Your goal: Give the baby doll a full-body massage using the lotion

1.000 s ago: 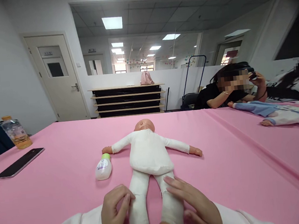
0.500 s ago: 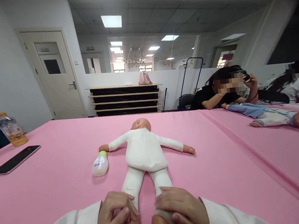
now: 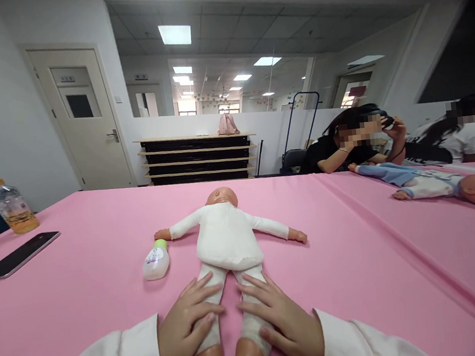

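A baby doll [image 3: 227,238] in a white cloth suit lies on its back, arms spread and feet toward me. My left hand [image 3: 191,321] rests over the doll's leg on the left, its fingers spread. Over the other leg lies my right hand [image 3: 278,321], fingers likewise apart and stretched out. Neither hand grips anything. Parts of both thighs and knees are hidden under the fingers. Beside the doll's hand on the left, a small clear bottle with a green cap [image 3: 156,260] lies tilted on the pink cloth.
The pink tablecloth [image 3: 358,278] covers the table. A phone [image 3: 19,256] and a drink bottle [image 3: 13,207] are at the left. Another doll [image 3: 433,183] in blue and white lies at the right, near a person in black [image 3: 336,150]. Shelves [image 3: 197,159] stand beyond.
Both hands have slid up the doll's legs, from around the knees toward the thighs. Their fingers have straightened and spread. The view has shifted slightly.
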